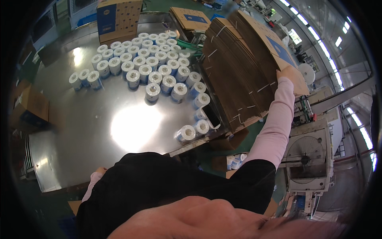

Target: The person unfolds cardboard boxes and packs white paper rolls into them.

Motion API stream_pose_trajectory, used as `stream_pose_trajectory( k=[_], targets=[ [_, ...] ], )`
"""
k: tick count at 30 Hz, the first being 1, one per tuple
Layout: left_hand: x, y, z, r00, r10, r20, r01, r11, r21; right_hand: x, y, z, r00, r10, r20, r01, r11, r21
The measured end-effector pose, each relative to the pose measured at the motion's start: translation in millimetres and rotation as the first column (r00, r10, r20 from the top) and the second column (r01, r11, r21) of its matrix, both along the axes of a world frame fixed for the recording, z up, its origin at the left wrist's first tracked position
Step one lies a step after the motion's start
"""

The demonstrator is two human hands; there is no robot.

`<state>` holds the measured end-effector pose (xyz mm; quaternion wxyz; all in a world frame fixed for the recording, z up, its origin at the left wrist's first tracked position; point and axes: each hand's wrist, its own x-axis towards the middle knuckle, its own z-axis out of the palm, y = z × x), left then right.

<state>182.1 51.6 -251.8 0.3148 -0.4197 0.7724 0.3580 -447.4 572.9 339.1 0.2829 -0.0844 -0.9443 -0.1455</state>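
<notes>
you are at the picking-up step, right hand [287, 74] with fingers clamped on the top flattened carton [274, 47] of the bundled stack [234, 75] leaning beside the steel surface [79, 131], so next peel it free while your left hand [99, 171], fingers unreadable, rests at the near edge.

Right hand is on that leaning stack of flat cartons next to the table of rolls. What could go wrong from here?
1. The stack of flat cartons leans; pulling with only the right hand might tip sheets onto the rolls.
2. Two rolls lie at the edge of the metal table and could be knocked off.
</notes>
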Motion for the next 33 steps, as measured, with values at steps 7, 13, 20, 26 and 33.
stream_pose_trajectory(
  k=[7,13,20,26,33],
  targets=[
    [-40,32,53,0.994,0.1,-0.053,-0.091,0.986,0.143,29,-29,-22,0.959,0.281,0.027,-0.263,0.857,0.444],
    [-32,-7,24,0.911,0.198,-0.362,-0.164,0.979,0.121,143,-116,-26,0.711,0.703,-0.037,-0.605,0.637,0.478],
    [-125,-134,198,0.348,0.282,-0.894,-0.394,0.91,0.134,229,-208,-51,0.242,0.947,0.213,-0.968,0.25,-0.013],
    [-145,-155,384,-0.206,0.275,-0.939,-0.623,0.703,0.343,282,-276,-87,-0.216,0.793,0.57,-0.846,0.14,-0.515],
    [-127,-170,347,-0.259,0.349,-0.901,-0.571,0.697,0.434,311,-300,-159,-0.74,0.67,-0.055,0.3,0.256,-0.919]
  ],
)
